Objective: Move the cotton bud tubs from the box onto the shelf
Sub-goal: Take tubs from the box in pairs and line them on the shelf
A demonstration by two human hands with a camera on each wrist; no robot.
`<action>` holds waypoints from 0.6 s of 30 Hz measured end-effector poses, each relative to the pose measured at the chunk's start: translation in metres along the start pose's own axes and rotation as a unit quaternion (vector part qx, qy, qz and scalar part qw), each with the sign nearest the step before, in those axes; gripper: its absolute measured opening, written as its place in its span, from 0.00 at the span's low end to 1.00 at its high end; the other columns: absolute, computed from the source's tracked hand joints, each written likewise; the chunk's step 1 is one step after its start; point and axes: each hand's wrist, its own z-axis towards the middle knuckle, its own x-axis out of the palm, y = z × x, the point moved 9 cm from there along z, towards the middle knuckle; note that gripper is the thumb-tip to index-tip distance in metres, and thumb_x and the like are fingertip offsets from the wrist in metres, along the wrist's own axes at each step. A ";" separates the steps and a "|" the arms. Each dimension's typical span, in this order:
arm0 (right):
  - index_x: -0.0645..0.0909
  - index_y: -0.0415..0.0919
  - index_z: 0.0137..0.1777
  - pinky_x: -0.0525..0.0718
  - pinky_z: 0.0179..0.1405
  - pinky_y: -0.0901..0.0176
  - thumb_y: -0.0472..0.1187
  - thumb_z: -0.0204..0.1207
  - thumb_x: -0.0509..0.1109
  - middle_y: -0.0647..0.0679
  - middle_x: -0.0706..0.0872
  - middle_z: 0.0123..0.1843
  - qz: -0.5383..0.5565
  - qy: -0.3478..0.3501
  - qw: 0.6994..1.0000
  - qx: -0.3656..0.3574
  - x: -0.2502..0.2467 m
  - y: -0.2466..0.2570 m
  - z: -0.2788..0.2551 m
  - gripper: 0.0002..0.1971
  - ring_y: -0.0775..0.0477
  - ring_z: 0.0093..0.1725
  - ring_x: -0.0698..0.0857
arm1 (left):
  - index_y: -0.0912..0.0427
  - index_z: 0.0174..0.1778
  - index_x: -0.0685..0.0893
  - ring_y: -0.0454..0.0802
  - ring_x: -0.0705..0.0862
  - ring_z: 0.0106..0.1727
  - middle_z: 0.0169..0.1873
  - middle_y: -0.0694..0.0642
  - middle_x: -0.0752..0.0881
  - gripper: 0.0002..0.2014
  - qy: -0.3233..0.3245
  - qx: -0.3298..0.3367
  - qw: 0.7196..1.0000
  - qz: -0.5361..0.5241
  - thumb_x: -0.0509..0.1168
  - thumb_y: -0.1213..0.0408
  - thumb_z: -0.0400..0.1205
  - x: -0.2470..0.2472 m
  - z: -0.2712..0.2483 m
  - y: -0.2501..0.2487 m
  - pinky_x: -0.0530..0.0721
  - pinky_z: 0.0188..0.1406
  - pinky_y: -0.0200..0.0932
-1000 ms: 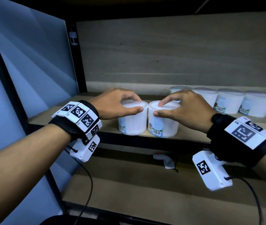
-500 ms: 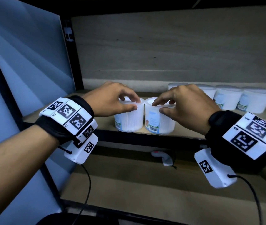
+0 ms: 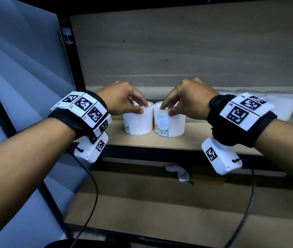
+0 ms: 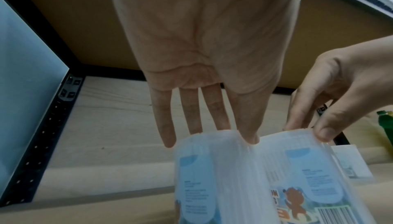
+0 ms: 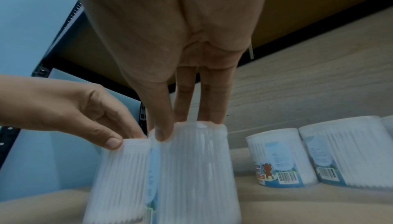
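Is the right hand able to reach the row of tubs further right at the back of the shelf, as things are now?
Probably yes. The right hand pinches the right front tub by its rim, so it must let go first. The back row of tubs stands on the shelf, and nothing lies between.

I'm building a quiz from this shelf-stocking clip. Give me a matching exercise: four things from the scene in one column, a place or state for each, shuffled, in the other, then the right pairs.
Things
1. left hand
2. right hand
3. row of tubs
4. white gadget

Places or states
A. pinches the rim of the right front tub
B. stands further back on the shelf, untouched
C. lies under the shelf board
D. pinches the rim of the left front tub

Pairs: 1-D, 2-A, 3-B, 4-C
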 end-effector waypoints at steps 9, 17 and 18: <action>0.93 0.56 0.51 0.77 0.47 0.65 0.39 0.68 0.83 0.60 0.88 0.41 -0.011 0.039 0.999 0.004 0.016 -0.013 0.044 0.14 0.56 0.49 0.86 | 0.44 0.56 0.92 0.36 0.86 0.49 0.49 0.40 0.91 0.12 -0.008 -0.027 1.000 -0.002 0.76 0.56 0.76 0.006 0.032 0.019 0.76 0.57 0.33; 0.92 0.55 0.52 0.81 0.56 0.62 0.39 0.70 0.81 0.58 0.87 0.43 -0.031 0.055 0.998 0.009 0.027 -0.024 0.076 0.13 0.54 0.54 0.83 | 0.54 0.58 0.92 0.36 0.83 0.48 0.54 0.48 0.91 0.13 -0.009 -0.031 0.999 -0.003 0.76 0.63 0.77 0.013 0.061 0.033 0.67 0.35 0.10; 0.92 0.55 0.52 0.81 0.55 0.62 0.39 0.70 0.81 0.58 0.87 0.44 -0.029 0.058 0.998 0.013 0.029 -0.027 0.080 0.13 0.54 0.54 0.84 | 0.53 0.58 0.91 0.37 0.83 0.48 0.54 0.48 0.91 0.13 -0.007 -0.032 0.999 0.001 0.76 0.63 0.77 0.014 0.064 0.035 0.68 0.34 0.11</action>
